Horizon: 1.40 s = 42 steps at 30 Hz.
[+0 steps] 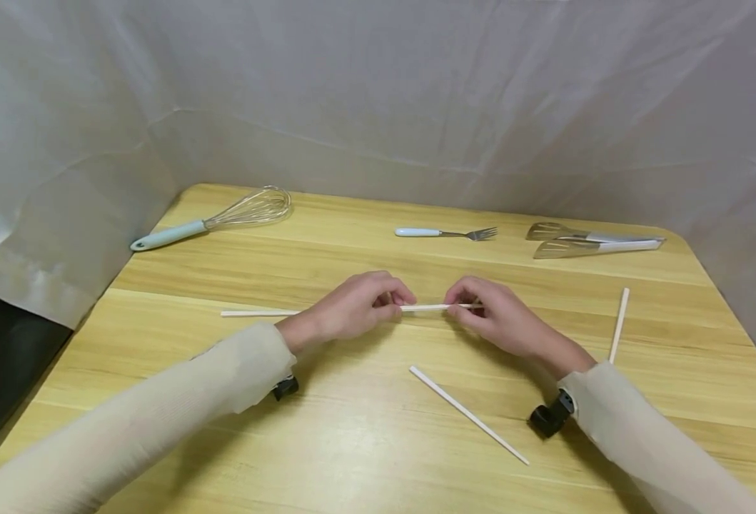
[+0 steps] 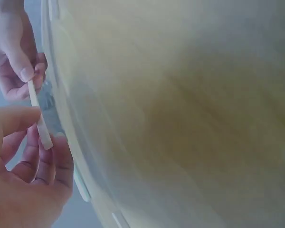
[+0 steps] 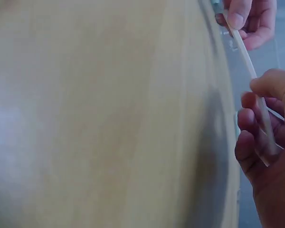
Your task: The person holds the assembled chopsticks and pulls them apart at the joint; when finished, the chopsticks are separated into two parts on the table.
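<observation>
A pale chopstick [image 1: 424, 308] runs level between my two hands, above the table. Thumb and fingers of my left hand [image 1: 361, 303] pinch it near one end, which shows beyond them in the left wrist view. My right hand [image 1: 496, 314] pinches it toward the other end, and that end reaches back under the palm in the right wrist view. Another chopstick [image 1: 258, 314] lies on the table, partly behind the left wrist. A third chopstick [image 1: 469, 415] rests slantwise in front of the hands. Beside the right forearm lies one more chopstick [image 1: 619, 325], its near end hidden by the sleeve.
Along the back of the wooden table [image 1: 326, 257] lie a whisk [image 1: 223, 218] with a light green handle, a fork [image 1: 445, 233] with a white handle, and tongs [image 1: 596, 241] with slotted heads. A grey curtain [image 1: 378, 93] hangs behind the table and at its sides.
</observation>
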Available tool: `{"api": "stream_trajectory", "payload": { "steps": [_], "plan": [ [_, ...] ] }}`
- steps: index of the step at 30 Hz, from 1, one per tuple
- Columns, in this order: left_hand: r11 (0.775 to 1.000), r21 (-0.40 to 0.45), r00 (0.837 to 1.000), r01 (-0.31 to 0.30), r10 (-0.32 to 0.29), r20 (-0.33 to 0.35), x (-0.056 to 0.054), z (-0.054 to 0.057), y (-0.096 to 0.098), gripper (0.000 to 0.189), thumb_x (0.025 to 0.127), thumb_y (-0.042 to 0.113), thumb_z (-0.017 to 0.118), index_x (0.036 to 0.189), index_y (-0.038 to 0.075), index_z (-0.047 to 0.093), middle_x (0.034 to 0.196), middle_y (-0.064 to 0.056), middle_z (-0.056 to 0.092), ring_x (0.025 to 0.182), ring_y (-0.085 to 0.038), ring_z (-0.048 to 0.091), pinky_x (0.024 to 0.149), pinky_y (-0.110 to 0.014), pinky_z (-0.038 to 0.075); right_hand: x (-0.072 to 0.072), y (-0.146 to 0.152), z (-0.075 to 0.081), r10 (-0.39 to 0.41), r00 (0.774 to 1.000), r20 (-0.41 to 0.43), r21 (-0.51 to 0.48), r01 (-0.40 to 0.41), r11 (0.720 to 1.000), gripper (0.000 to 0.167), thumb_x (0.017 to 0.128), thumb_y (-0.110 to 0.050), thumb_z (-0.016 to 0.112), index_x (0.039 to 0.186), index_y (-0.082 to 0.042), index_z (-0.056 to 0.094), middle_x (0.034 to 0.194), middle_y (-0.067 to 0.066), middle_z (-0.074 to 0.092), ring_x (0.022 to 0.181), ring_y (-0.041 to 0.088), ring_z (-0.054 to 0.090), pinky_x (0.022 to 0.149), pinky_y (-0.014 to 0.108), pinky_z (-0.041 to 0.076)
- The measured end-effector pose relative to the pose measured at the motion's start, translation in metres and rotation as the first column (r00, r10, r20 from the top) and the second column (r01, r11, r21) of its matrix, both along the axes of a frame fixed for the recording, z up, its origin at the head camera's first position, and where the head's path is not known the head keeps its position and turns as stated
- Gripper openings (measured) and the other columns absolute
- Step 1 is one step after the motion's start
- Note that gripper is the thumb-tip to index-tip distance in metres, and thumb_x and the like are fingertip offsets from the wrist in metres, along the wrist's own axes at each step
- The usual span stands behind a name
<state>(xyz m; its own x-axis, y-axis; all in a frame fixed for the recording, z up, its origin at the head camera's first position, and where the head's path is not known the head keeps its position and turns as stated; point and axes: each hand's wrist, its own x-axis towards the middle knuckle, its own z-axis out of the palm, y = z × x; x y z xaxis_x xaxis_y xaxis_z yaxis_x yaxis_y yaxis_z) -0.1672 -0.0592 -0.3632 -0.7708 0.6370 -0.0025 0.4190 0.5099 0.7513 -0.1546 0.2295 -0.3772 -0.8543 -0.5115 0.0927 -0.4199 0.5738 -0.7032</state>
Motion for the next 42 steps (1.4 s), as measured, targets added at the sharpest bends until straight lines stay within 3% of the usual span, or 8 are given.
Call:
{"api": "stream_trajectory", "payload": {
  "steps": [5,9,16,23,28,33,39,42],
  "plan": [
    [0.999,0.052,1.000,0.004,-0.003,-0.020,0.008,0.005,0.003,0.023,0.109,0.017,0.069,0.133,0.015,0.072,0.118,0.001,0.071,0.104,-0.014,0.068,0.092,-0.032,0.058,0.013,0.002,0.010,-0.045,0.999,-0.010,-0.031,0.045,0.999,0.004,0.107,-0.011,0.070,0.111,-0.009,0.070,0.091,0.004,0.070,0.077,0.013,0.060,0.070,0.026,0.052],
    [0.996,0.093,1.000,-0.002,0.002,0.001,0.015,0.008,0.006,0.026,0.111,0.027,0.067,0.133,0.014,0.071,0.116,0.004,0.071,0.106,-0.016,0.069,0.095,-0.033,0.058,0.024,0.003,0.015,-0.076,0.996,-0.041,-0.043,0.074,0.996,0.004,0.108,-0.012,0.069,0.111,-0.011,0.070,0.096,0.002,0.072,0.079,0.012,0.057,0.071,0.024,0.049],
    [0.996,0.092,1.000,0.003,0.000,-0.032,0.027,0.011,0.016,0.021,0.111,0.032,0.067,0.126,0.019,0.073,0.117,0.007,0.073,0.112,-0.009,0.066,0.103,-0.033,0.057,0.043,0.001,0.019,-0.086,0.976,-0.200,-0.082,0.071,0.994,0.013,0.102,-0.003,0.073,0.107,-0.015,0.071,0.089,-0.005,0.069,0.067,0.005,0.049,0.063,0.023,0.044],
    [0.996,0.085,0.997,0.005,0.002,-0.074,0.040,0.015,0.019,0.016,0.111,0.034,0.066,0.121,0.022,0.072,0.111,0.010,0.070,0.103,-0.009,0.063,0.092,-0.032,0.056,0.058,-0.003,0.024,-0.081,0.958,-0.276,-0.091,0.058,0.994,0.019,0.099,0.000,0.077,0.107,-0.017,0.071,0.079,-0.011,0.059,0.061,0.001,0.043,0.057,0.021,0.041],
    [0.997,0.078,0.989,0.014,-0.002,-0.148,0.047,0.018,0.020,0.014,0.111,0.032,0.066,0.118,0.022,0.072,0.110,0.010,0.069,0.098,-0.009,0.062,0.085,-0.030,0.054,0.063,-0.005,0.027,-0.080,0.949,-0.306,-0.109,0.048,0.993,0.022,0.096,-0.003,0.081,0.109,-0.019,0.074,0.072,-0.013,0.054,0.059,0.000,0.041,0.053,0.020,0.038],
    [0.997,0.071,0.973,0.031,-0.014,-0.229,0.050,0.019,0.021,0.013,0.110,0.029,0.068,0.118,0.020,0.072,0.110,0.009,0.068,0.102,-0.008,0.063,0.090,-0.031,0.054,0.064,-0.006,0.028,-0.082,0.941,-0.328,-0.109,0.048,0.993,0.021,0.095,-0.003,0.082,0.106,-0.019,0.076,0.074,-0.013,0.056,0.060,0.000,0.040,0.054,0.020,0.037],
    [0.997,0.069,0.963,0.032,-0.012,-0.269,0.052,0.020,0.021,0.012,0.111,0.028,0.067,0.117,0.020,0.072,0.110,0.010,0.068,0.104,-0.006,0.063,0.096,-0.032,0.055,0.065,-0.006,0.029,-0.076,0.935,-0.345,-0.096,0.046,0.994,0.021,0.095,0.000,0.081,0.103,-0.018,0.076,0.070,-0.014,0.048,0.060,-0.002,0.035,0.053,0.019,0.034],
    [0.997,0.068,0.960,0.032,-0.012,-0.280,0.052,0.020,0.022,0.010,0.111,0.028,0.066,0.116,0.020,0.071,0.109,0.010,0.067,0.101,-0.006,0.062,0.092,-0.031,0.054,0.065,-0.006,0.030,-0.061,0.923,-0.380,-0.088,0.030,0.996,0.023,0.093,0.002,0.081,0.102,-0.018,0.074,0.068,-0.014,0.044,0.060,-0.003,0.032,0.052,0.018,0.032]
  ]
}}
